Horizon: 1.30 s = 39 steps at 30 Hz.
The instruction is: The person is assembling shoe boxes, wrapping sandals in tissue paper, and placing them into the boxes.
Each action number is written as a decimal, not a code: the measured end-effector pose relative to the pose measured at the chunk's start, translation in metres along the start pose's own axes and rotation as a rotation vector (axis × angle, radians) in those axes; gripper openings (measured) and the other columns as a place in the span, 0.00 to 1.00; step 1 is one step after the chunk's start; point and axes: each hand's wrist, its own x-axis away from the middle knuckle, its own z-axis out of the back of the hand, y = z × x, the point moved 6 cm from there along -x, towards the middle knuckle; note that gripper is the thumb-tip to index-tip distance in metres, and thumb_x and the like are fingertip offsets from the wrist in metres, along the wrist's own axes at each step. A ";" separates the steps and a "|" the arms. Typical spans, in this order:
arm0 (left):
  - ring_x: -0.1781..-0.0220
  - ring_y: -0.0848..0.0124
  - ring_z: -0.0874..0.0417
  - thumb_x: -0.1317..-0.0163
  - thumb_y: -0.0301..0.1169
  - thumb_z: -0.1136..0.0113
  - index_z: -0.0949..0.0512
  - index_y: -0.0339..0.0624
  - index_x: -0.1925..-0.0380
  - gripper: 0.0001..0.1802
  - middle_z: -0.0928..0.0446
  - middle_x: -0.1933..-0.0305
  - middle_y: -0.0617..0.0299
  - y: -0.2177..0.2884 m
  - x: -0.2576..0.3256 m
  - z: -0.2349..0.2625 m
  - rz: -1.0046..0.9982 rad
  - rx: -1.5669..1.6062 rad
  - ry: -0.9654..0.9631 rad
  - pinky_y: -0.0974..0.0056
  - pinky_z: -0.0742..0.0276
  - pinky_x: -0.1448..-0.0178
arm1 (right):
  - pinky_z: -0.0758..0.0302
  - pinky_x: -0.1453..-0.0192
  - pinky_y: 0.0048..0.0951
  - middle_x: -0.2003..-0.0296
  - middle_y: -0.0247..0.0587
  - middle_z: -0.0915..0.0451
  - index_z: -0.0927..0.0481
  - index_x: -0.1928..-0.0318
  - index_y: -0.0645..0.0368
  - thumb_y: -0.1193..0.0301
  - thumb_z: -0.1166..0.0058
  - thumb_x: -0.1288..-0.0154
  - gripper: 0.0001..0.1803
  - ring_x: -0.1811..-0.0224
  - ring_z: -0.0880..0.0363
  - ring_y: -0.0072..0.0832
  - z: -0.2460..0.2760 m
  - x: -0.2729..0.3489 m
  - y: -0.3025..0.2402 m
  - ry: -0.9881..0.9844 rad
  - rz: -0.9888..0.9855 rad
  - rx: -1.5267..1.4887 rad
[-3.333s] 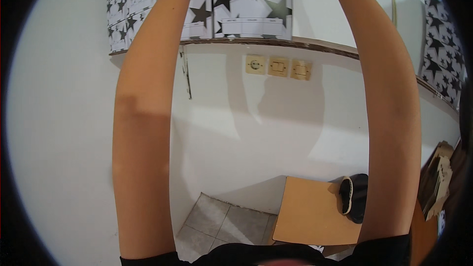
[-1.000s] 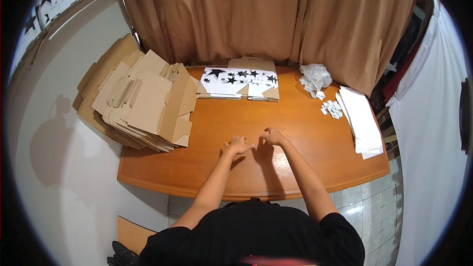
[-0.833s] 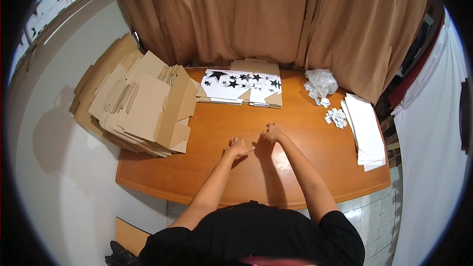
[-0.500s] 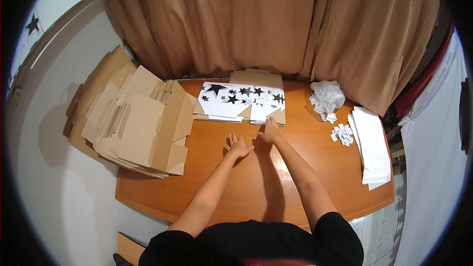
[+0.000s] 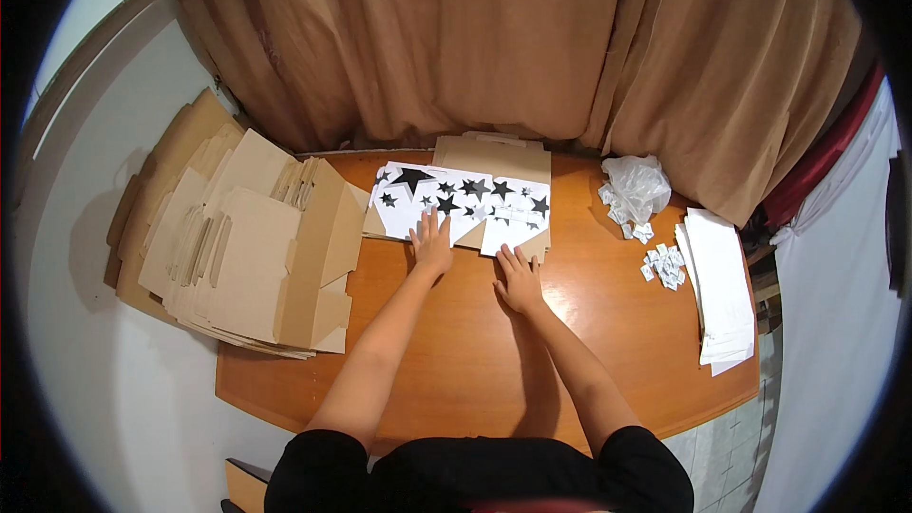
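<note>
A flat white cardboard sheet printed with black stars (image 5: 465,204) lies at the far middle of the wooden table (image 5: 475,370), on top of plain brown cardboard. My left hand (image 5: 432,245) rests flat with spread fingers on the sheet's near left edge. My right hand (image 5: 519,280) lies open on the table, its fingertips touching the sheet's near right edge. Neither hand grips anything.
A big pile of flat brown cardboard blanks (image 5: 237,247) covers the table's left end. A crumpled clear plastic bag (image 5: 636,185) and small white packets (image 5: 665,266) lie at the right, beside a stack of white paper (image 5: 722,294). Brown curtains (image 5: 532,47) hang behind.
Earlier my arms reached up to star-printed boxes on a wall shelf. Since then I face the table, and both hands have slid forward from mid-table onto the star-printed sheet.
</note>
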 end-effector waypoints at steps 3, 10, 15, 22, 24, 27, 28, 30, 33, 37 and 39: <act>0.29 0.55 0.52 0.51 0.44 0.37 0.43 0.48 0.37 0.41 0.52 0.31 0.51 0.003 0.008 -0.007 -0.253 -0.260 0.012 0.40 0.55 0.33 | 0.52 0.35 0.59 0.37 0.40 0.41 0.35 0.41 0.55 0.64 0.46 0.46 0.30 0.33 0.49 0.42 -0.001 0.028 0.006 0.063 -0.010 -0.079; 0.40 0.47 0.34 0.46 0.47 0.43 0.38 0.44 0.40 0.35 0.40 0.38 0.43 0.007 0.032 -0.039 -0.505 -0.386 0.128 0.45 0.34 0.45 | 0.46 0.36 0.52 0.44 0.48 0.34 0.30 0.50 0.60 0.74 0.50 0.48 0.21 0.39 0.41 0.48 0.042 0.075 0.007 0.386 0.010 -0.288; 0.78 0.60 0.20 0.48 0.42 0.43 0.21 0.42 0.76 0.14 0.23 0.79 0.54 0.050 0.058 0.020 -0.638 -0.145 0.339 0.58 0.23 0.74 | 0.35 0.44 0.41 0.43 0.59 0.48 0.37 0.47 0.66 0.76 0.48 0.48 0.26 0.42 0.48 0.50 0.054 0.134 0.008 0.614 -0.296 -0.482; 0.70 0.51 0.20 0.45 0.45 0.46 0.19 0.40 0.80 0.20 0.22 0.75 0.46 0.091 0.101 0.082 -0.452 0.161 0.058 0.53 0.24 0.63 | 0.36 0.40 0.39 0.44 0.52 0.45 0.42 0.41 0.61 0.71 0.50 0.41 0.28 0.44 0.40 0.44 0.022 0.161 -0.032 0.432 -0.457 -1.054; 0.67 0.49 0.22 0.43 0.46 0.48 0.20 0.39 0.79 0.21 0.22 0.73 0.44 0.106 0.120 0.101 -0.434 0.231 -0.041 0.52 0.26 0.59 | 0.31 0.47 0.32 0.46 0.48 0.39 0.45 0.40 0.61 0.65 0.51 0.37 0.29 0.49 0.33 0.35 0.012 0.157 -0.027 0.455 -0.463 -0.971; 0.67 0.47 0.23 0.41 0.43 0.50 0.21 0.37 0.75 0.19 0.23 0.72 0.43 0.108 0.144 0.116 -0.461 0.302 -0.001 0.51 0.28 0.60 | 0.27 0.58 0.27 0.53 0.43 0.30 0.47 0.41 0.62 0.70 0.48 0.40 0.30 0.55 0.28 0.31 0.001 0.158 -0.032 0.381 -0.616 -1.194; 0.67 0.47 0.23 0.41 0.43 0.50 0.21 0.37 0.75 0.19 0.23 0.72 0.43 0.109 0.152 0.120 -0.466 0.301 -0.010 0.51 0.28 0.60 | 0.27 0.58 0.27 0.53 0.43 0.30 0.47 0.41 0.62 0.70 0.48 0.40 0.30 0.55 0.28 0.31 0.002 0.159 -0.034 0.384 -0.626 -1.195; 0.67 0.46 0.23 0.39 0.41 0.51 0.21 0.37 0.74 0.18 0.24 0.72 0.43 0.109 0.171 0.147 -0.499 0.425 0.185 0.51 0.28 0.60 | 0.27 0.57 0.28 0.53 0.44 0.30 0.44 0.42 0.62 0.76 0.48 0.43 0.29 0.53 0.29 0.31 -0.003 0.170 -0.035 0.363 -0.708 -1.114; 0.70 0.45 0.24 0.38 0.38 0.51 0.21 0.36 0.74 0.17 0.24 0.73 0.43 0.094 0.193 0.178 -0.477 0.573 0.271 0.55 0.28 0.65 | 0.30 0.52 0.30 0.57 0.47 0.27 0.35 0.50 0.66 0.80 0.50 0.45 0.21 0.54 0.27 0.33 0.021 0.182 -0.042 0.467 -0.681 -1.032; 0.78 0.61 0.23 0.37 0.35 0.52 0.24 0.37 0.65 0.13 0.24 0.80 0.50 0.064 0.215 0.205 -0.495 0.809 0.412 0.63 0.29 0.71 | 0.30 0.56 0.31 0.63 0.49 0.23 0.28 0.53 0.68 0.80 0.55 0.44 0.15 0.60 0.25 0.32 0.101 0.183 -0.036 0.786 -0.539 -0.882; 0.78 0.67 0.24 0.36 0.33 0.53 0.26 0.37 0.58 0.12 0.24 0.80 0.53 0.047 0.231 0.209 -0.503 0.986 0.476 0.66 0.29 0.70 | 0.29 0.58 0.30 0.64 0.50 0.22 0.28 0.51 0.66 0.81 0.56 0.42 0.16 0.61 0.24 0.30 0.157 0.176 -0.043 0.885 -0.383 -0.792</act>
